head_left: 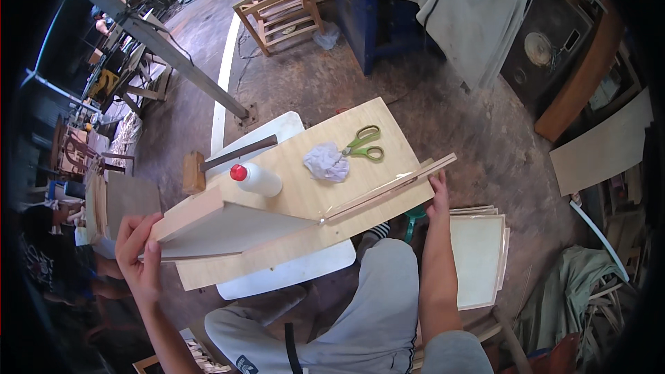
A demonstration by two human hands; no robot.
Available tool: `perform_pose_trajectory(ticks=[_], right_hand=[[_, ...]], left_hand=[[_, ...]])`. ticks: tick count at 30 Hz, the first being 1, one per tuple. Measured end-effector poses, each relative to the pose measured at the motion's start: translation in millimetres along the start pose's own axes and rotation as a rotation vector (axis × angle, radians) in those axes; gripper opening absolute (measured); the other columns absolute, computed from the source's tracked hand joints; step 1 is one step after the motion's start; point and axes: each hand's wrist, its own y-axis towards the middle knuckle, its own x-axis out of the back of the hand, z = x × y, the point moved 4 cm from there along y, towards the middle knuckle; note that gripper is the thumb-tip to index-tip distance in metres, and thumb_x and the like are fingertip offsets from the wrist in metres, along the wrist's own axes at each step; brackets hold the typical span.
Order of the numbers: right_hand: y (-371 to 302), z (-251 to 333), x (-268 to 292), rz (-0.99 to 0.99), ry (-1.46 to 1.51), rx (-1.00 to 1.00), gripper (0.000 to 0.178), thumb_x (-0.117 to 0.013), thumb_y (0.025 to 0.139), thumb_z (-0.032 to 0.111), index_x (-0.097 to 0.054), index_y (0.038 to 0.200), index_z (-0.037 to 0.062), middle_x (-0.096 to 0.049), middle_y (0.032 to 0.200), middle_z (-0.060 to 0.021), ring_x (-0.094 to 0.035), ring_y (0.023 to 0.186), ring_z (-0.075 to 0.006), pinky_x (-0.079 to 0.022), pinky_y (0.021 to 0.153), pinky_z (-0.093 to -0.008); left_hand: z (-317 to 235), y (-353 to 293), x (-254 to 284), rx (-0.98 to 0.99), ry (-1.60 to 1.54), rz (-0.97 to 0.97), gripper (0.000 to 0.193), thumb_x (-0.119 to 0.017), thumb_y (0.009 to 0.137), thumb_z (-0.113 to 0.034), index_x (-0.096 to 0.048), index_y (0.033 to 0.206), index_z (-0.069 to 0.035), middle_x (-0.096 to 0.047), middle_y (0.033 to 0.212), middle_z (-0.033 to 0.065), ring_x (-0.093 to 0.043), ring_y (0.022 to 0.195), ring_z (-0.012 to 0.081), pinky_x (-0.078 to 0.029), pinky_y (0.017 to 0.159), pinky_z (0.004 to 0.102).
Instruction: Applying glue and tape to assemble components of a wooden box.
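In front of me a plywood board (pixel 379 116) rests on a white table (pixel 312 268). My left hand (pixel 142 253) is closed around the left corner of a flat panel (pixel 235 233) with a pale wooden edge, tilted over the board. My right hand (pixel 438 197) grips the right end of thin wooden strips (pixel 388 185) that meet the panel near the board's middle. Past them stand a white bottle with a red cap (pixel 260 180), a crumpled white cloth (pixel 327 162) and green-handled scissors (pixel 365 144). At the far left lies a wooden mallet (pixel 194 172).
Several framed panels (pixel 478 260) are stacked at my right. Beyond are a slanted metal post (pixel 173 55), wooden chairs (pixel 280 10), a cloth-covered blue table (pixel 353 28) and a loudspeaker (pixel 544 45). Another person (pixel 52 249) is in the shade at left.
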Motion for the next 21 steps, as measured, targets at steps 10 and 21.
perform_pose_trajectory(ticks=[10, 21], right_hand=[[89.0, -45.2, 74.8, 0.185, 0.098, -0.198, 0.024, -0.056, 0.091, 0.010, -0.071, 0.110, 0.0058, -0.073, 0.092, -0.0099, -0.071, 0.085, -0.0226, -0.059, 0.081, -0.0352], [71.5, -68.2, 44.9, -0.130, 0.081, -0.287, 0.041, -0.058, 0.098, 0.032, -0.066, 0.125, 0.0017, -0.072, 0.112, -0.0132, -0.069, 0.104, -0.0282, -0.056, 0.089, -0.0383]], left_hand=[[8.0, 1.0, -0.6, 0.006, 0.058, 0.028, 0.046, -0.060, 0.097, -0.033, -0.070, 0.115, 0.008, -0.060, 0.095, 0.0127, -0.056, 0.089, 0.0221, -0.042, 0.078, 0.0329], [10.4, -19.3, 9.6, -0.118, 0.327, -0.049, 0.048, -0.058, 0.101, -0.036, -0.071, 0.120, 0.007, -0.057, 0.094, 0.0130, -0.055, 0.088, 0.0221, -0.042, 0.075, 0.0337]])
